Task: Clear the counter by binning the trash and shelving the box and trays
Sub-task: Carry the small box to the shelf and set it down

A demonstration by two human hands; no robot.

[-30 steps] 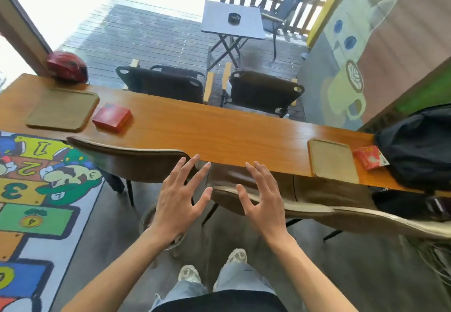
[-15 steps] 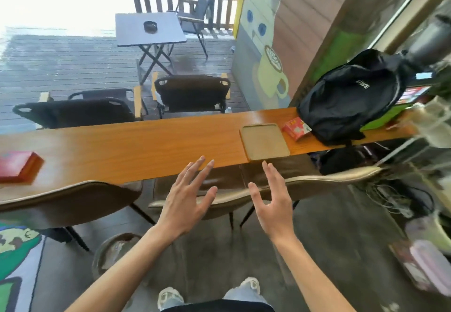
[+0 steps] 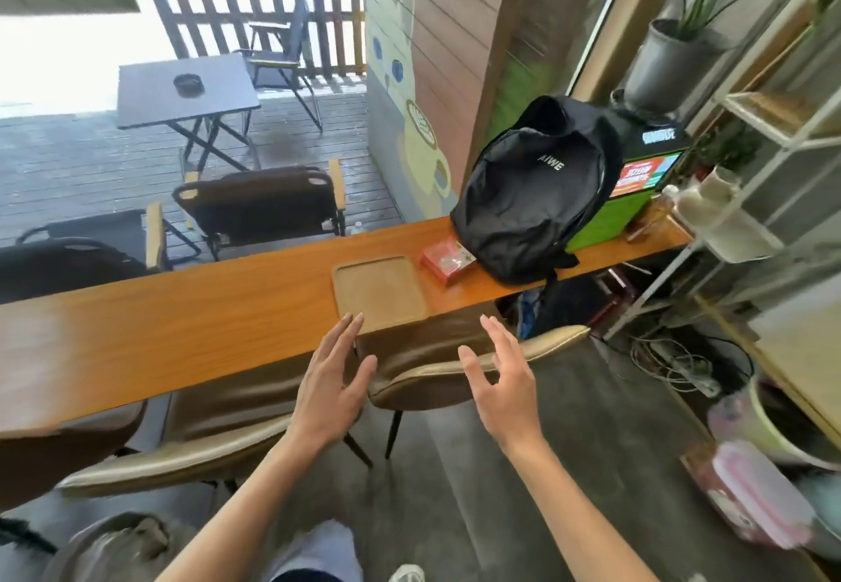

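We have cleared nothing yet, we judge: tray (image 3: 380,290) and red packet (image 3: 447,259) sit on the bench (image 3: 182,308) (both hands (image 3: 334,388) spread, empty).

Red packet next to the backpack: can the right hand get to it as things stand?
Probably yes. The right hand is open and holds nothing, and the red packet lies exposed on the counter between the tray and the backpack. Only a chair back stands below, so reaching over looks unobstructed.
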